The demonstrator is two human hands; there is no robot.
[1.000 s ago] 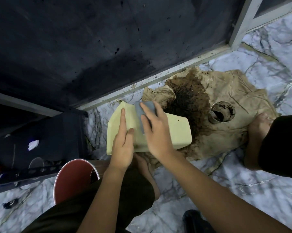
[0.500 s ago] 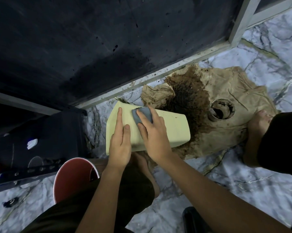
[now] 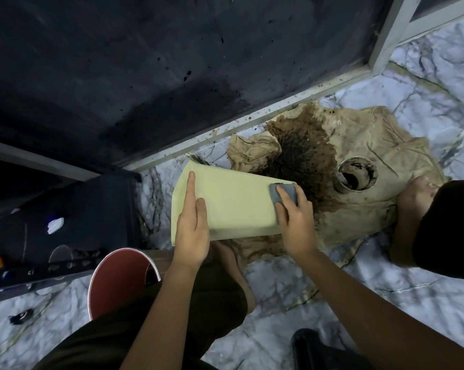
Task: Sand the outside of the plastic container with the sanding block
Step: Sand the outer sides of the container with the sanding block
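Note:
A pale yellow plastic container (image 3: 233, 206) lies on its side in the middle of the view, its wide end to the left. My left hand (image 3: 192, 225) presses flat on its left part and holds it steady. My right hand (image 3: 295, 220) presses a grey sanding block (image 3: 285, 192) against the container's upper right corner. My fingers cover the lower part of the block.
A stained tan cloth (image 3: 359, 209) spreads on the marble floor under and right of the container, with a dirty round can (image 3: 357, 177) on it. A red bucket (image 3: 118, 284) stands at lower left. A dark cabinet (image 3: 145, 62) fills the back. My bare feet flank the cloth.
My right hand has slid the sanding block from the container's upper left-middle area to its right end. The left hand has kept its hold.

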